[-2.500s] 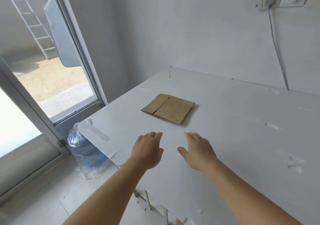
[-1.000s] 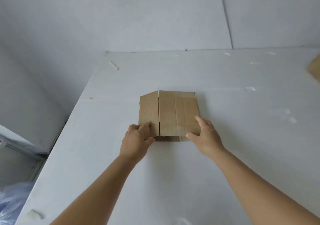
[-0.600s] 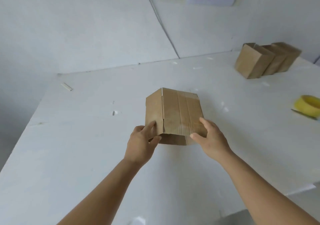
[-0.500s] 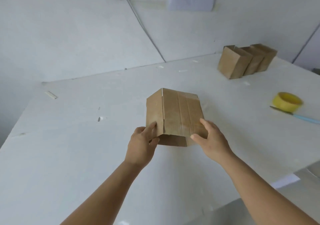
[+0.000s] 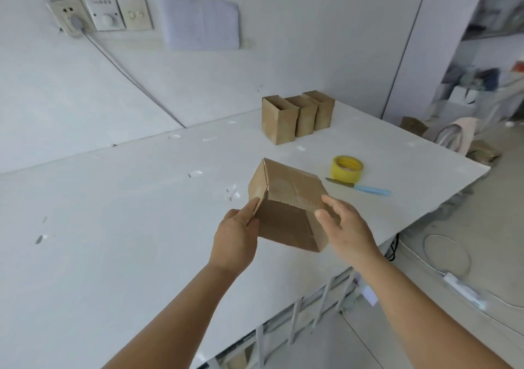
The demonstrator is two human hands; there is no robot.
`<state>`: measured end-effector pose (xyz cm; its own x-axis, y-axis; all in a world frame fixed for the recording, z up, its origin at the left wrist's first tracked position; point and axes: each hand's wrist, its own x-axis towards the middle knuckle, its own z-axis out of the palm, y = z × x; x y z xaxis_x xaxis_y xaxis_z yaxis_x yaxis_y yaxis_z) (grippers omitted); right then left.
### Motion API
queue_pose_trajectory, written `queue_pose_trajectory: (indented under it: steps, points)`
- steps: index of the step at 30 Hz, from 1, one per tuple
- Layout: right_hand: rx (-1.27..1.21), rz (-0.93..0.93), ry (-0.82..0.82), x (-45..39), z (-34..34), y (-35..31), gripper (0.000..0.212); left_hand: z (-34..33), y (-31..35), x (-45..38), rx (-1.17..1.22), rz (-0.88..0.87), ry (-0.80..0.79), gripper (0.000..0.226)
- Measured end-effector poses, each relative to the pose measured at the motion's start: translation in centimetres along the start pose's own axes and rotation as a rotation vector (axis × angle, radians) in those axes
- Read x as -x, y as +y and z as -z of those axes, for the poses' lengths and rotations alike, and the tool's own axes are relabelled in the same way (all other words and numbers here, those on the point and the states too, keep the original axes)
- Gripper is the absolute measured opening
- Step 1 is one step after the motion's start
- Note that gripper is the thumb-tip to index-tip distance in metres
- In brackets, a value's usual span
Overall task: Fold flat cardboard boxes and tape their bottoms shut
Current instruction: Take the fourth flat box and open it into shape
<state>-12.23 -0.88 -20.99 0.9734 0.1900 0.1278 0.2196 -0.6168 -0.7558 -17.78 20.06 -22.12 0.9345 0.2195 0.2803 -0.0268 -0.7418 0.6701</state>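
A small brown cardboard box (image 5: 286, 207) hangs above the white table (image 5: 113, 212), partly opened out from flat into a box shape. My left hand (image 5: 235, 235) pinches its left corner edge. My right hand (image 5: 343, 227) holds its right side, fingers against the top panel. A yellow tape roll (image 5: 347, 167) lies on the table beyond the box to the right. A blue-handled knife (image 5: 365, 188) lies beside the roll.
Three upright folded boxes (image 5: 295, 116) stand in a row by the back wall. A cable (image 5: 133, 82) runs down the wall from a socket. The table's right edge (image 5: 442, 198) drops to a cluttered floor.
Both hands took the flat box off the table, lifted it and carried it rightwards. It has opened from flat into a box shape. The view has swung right.
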Motion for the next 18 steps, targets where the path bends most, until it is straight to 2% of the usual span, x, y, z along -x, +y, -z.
queue_pose_trajectory:
  steps: [5, 8, 10, 15, 18]
  points:
    - [-0.03, -0.016, 0.096, -2.2, 4.1, 2.6, 0.047, -3.0, 4.5, -3.1, 0.013, -0.049, 0.028, 0.035]
    - [-0.048, -0.064, 0.152, -4.1, 5.4, 3.8, 0.055, -4.3, 6.0, -5.3, 0.031, -0.035, 0.026, 0.019]
    - [-0.085, -0.087, 0.172, -5.7, 6.0, 4.5, 0.06, -5.1, 6.5, -7.0, 0.045, -0.036, 0.022, 0.018]
    - [-0.288, -0.072, 0.208, -9.9, 6.9, 5.6, 0.044, -6.8, 6.8, -11.0, 0.089, -0.042, -0.02, 0.013]
    - [-0.328, -0.052, 0.165, -12.4, 7.2, 5.8, 0.041, -7.7, 6.3, -13.2, 0.103, -0.038, -0.011, 0.016]
